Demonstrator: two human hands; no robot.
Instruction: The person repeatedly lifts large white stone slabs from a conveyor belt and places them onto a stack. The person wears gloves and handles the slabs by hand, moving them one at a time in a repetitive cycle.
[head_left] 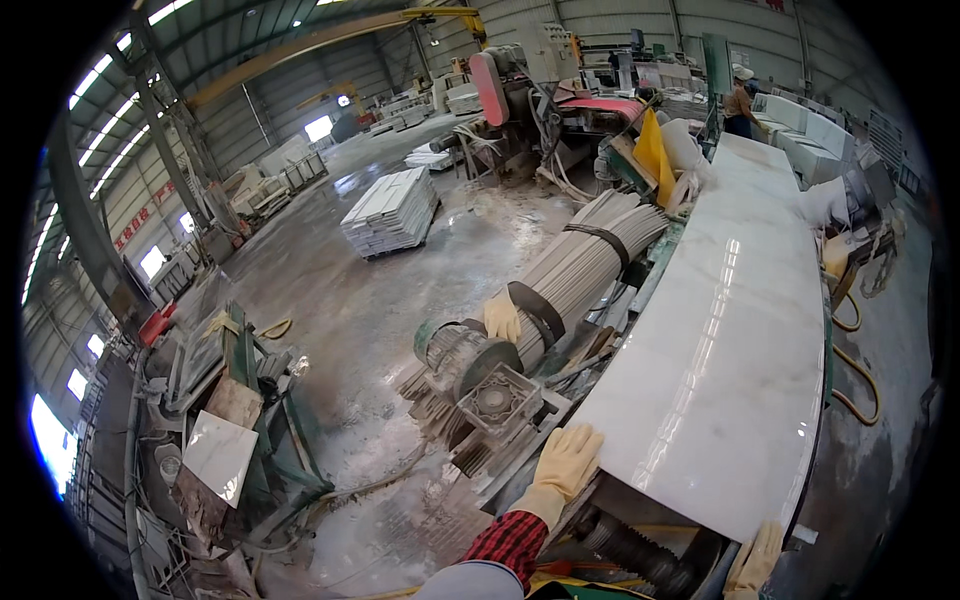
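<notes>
A long, glossy white stone slab (700, 370) with faint grey veining stretches away from me on a machine bed. At its near left corner, my left hand (568, 465), in a cream rubber glove, lies with fingers stretched out against the edge. My right hand (757, 562), gloved the same way, touches the near right corner; its fingers look extended, and the picture's lower edge cuts off the wrist. No held object shows in either hand. Beneath the slab's near end sits a dark threaded roller (635, 550).
Left of the slab are a motor with gearbox (490, 385), a strapped bundle of pale strips (600, 245) and a loose glove (502, 317). A stack of stone pieces (390, 212) stands on the wet floor. Yellow hoses (858, 390) hang at right. Another person (740, 105) stands near the far end.
</notes>
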